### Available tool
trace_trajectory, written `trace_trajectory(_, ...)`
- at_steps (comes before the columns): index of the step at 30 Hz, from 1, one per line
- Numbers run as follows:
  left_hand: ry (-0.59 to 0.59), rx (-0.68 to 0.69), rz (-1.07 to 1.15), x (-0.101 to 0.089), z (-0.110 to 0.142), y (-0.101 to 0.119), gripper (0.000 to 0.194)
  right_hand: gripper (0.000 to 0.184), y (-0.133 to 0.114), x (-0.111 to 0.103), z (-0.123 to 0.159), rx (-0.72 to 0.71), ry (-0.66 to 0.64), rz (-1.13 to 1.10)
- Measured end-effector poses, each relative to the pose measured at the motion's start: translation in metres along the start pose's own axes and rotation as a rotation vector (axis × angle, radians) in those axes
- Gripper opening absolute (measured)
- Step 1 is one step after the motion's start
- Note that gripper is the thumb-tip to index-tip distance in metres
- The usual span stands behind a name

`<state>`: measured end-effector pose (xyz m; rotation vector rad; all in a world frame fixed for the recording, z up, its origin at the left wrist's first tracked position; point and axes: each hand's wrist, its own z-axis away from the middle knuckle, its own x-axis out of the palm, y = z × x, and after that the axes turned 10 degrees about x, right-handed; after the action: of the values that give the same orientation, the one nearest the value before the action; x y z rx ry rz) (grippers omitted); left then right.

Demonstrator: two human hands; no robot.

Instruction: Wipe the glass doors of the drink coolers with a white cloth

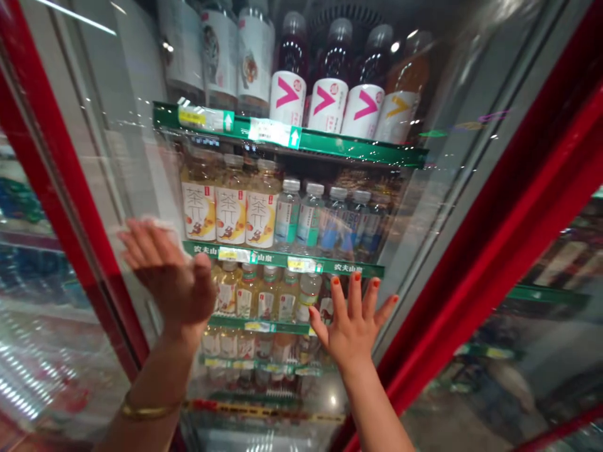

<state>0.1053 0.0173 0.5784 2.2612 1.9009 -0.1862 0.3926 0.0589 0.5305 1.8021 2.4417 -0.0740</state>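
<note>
My left hand [166,276] presses flat against the glass door [141,157] of a drinks fridge, with a pale cloth or tissue [157,225] partly showing behind its fingers. My right hand [352,319] rests on the same glass lower right, fingers spread, nails painted red, holding nothing. A gold bangle [148,411] circles my left wrist.
Red door frames [494,251] border the glass on both sides. Behind it, green shelves [330,143] carry dark bottles with pink arrow labels [325,94], yellow tea bottles [230,210] and clear water bottles [306,216]. More fridge doors stand left and right.
</note>
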Motion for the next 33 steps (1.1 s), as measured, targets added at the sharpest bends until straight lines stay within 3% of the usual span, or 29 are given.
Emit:
trace_trajectory(2,-0.005,0.095,-0.014,0.013,0.003,0.030,0.087,0.088,0.001,-0.001,0.000,-0.004,-0.008,-0.003)
trace_trajectory(4,-0.074,0.339,-0.009,0.020,0.033,0.055,0.086,0.087,0.002,-0.001,0.002,-0.003,-0.011,-0.013)
trace_trajectory(6,-0.122,0.495,-0.004,0.017,0.066,0.054,0.082,0.090,0.003,-0.001,0.004,0.012,-0.016,-0.023)
trace_trajectory(7,-0.140,0.479,-0.011,0.012,0.076,0.043,0.080,0.092,0.002,0.000,0.006,0.022,-0.022,-0.028)
trace_trajectory(9,-0.152,0.308,-0.028,-0.002,0.072,0.011,0.082,0.098,0.001,0.002,0.008,0.037,-0.024,-0.041)
trace_trajectory(11,-0.073,0.096,-0.045,-0.009,0.042,-0.011,0.082,0.103,-0.001,0.004,0.009,0.058,0.007,-0.052)
trace_trajectory(13,0.023,-0.003,-0.047,-0.006,0.010,-0.003,0.079,0.107,-0.003,0.005,0.009,0.100,0.038,-0.052)
trace_trajectory(14,0.036,0.017,-0.040,-0.001,0.002,0.011,0.079,0.106,-0.003,0.005,0.008,0.121,0.039,-0.055)
trace_trajectory(15,-0.031,0.141,-0.021,0.005,0.003,0.028,0.084,0.104,-0.002,0.004,0.008,0.138,0.028,-0.064)
trace_trajectory(18,-0.184,0.569,0.041,0.018,0.040,0.068,0.075,0.091,0.002,-0.001,0.008,0.150,-0.013,-0.134)
trace_trajectory(19,-0.202,0.607,0.044,0.018,0.056,0.067,0.073,0.089,0.003,-0.002,0.009,0.144,-0.015,-0.161)
trace_trajectory(20,-0.206,0.610,0.033,0.016,0.067,0.059,0.074,0.088,0.004,-0.003,0.009,0.134,-0.014,-0.184)
trace_trajectory(22,-0.167,0.484,-0.020,0.008,0.067,0.032,0.082,0.084,0.005,-0.003,0.008,0.117,-0.004,-0.213)
trace_trajectory(24,-0.070,0.303,-0.080,0.003,0.040,0.016,0.088,0.080,0.005,-0.003,0.008,0.112,0.018,-0.230)
trace_trajectory(26,0.021,0.167,-0.087,0.007,0.011,0.030,0.086,0.078,0.005,-0.002,0.008,0.120,0.054,-0.248)
trace_trajectory(28,-0.044,0.339,-0.055,0.017,0.002,0.068,0.090,0.077,0.007,-0.002,0.008,0.119,0.089,-0.275)
trace_trajectory(30,-0.131,0.554,-0.010,0.025,0.019,0.103,0.076,0.076,0.010,-0.003,0.009,0.109,0.115,-0.311)
trace_trajectory(31,-0.141,0.620,0.006,0.027,0.032,0.111,0.068,0.076,0.011,-0.004,0.010,0.095,0.117,-0.328)
trace_trajectory(33,-0.142,0.661,0.003,0.025,0.050,0.104,0.067,0.075,0.013,-0.004,0.011,0.070,0.120,-0.363)
